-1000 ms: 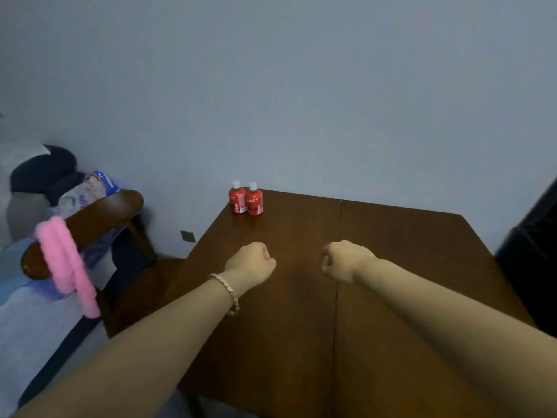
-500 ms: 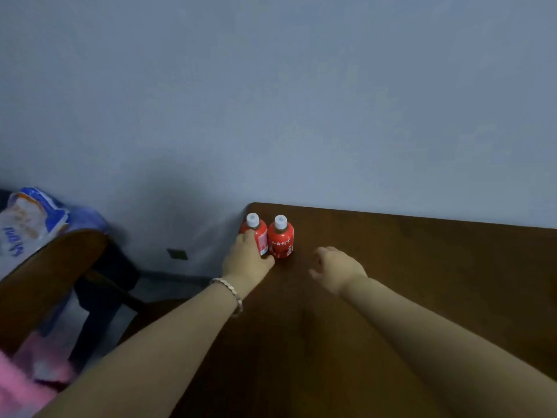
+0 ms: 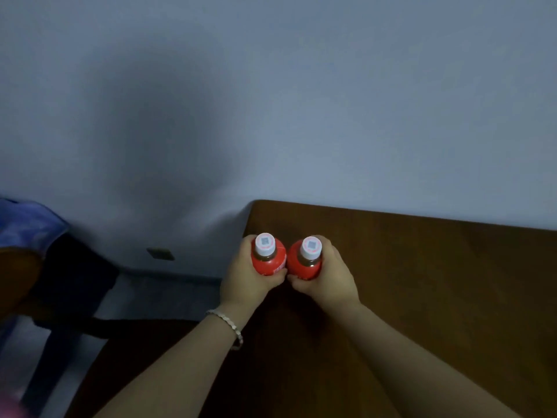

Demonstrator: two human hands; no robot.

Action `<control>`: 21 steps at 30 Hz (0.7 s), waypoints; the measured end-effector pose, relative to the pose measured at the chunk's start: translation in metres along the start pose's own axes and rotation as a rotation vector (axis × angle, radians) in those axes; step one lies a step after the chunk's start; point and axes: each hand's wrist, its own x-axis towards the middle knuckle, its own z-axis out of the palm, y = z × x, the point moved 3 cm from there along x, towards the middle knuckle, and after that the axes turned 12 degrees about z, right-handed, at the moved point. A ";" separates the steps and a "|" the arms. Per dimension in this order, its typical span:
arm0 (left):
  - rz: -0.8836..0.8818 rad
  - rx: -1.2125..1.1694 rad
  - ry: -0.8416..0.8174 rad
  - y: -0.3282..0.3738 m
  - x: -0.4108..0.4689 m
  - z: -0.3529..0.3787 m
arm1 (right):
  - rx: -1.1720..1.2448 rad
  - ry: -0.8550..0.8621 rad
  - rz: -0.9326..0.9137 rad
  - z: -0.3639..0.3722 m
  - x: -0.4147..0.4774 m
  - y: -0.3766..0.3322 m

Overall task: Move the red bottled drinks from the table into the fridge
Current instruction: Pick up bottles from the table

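Observation:
Two small red bottles with white caps stand side by side at the far left corner of the dark wooden table point(image 3: 422, 282). My left hand point(image 3: 244, 282) grips the left red bottle point(image 3: 268, 257), fingers curled round its body. My right hand point(image 3: 328, 282) grips the right red bottle point(image 3: 306, 260) the same way. The two bottles almost touch each other. Their lower halves are hidden behind my hands. No fridge is in view.
A plain grey-blue wall rises right behind the table. To the left, below the table's edge, stands a wooden chair point(image 3: 18, 285) with blue cloth point(image 3: 27, 221) on it. A wall socket point(image 3: 161, 254) sits low on the wall.
I have come closer to the table corner. Both hands reached forward from mid-table to the bottles, and each now grips one; before, the right hand held nothing.

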 end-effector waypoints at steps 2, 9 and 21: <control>0.010 -0.005 -0.002 0.000 0.002 0.000 | 0.018 0.017 0.002 0.002 0.002 0.000; -0.046 0.043 -0.061 0.008 -0.021 0.001 | 0.035 0.030 0.067 -0.006 -0.025 0.011; 0.149 0.207 -0.336 0.145 -0.153 0.040 | -0.104 0.074 0.084 -0.136 -0.197 0.073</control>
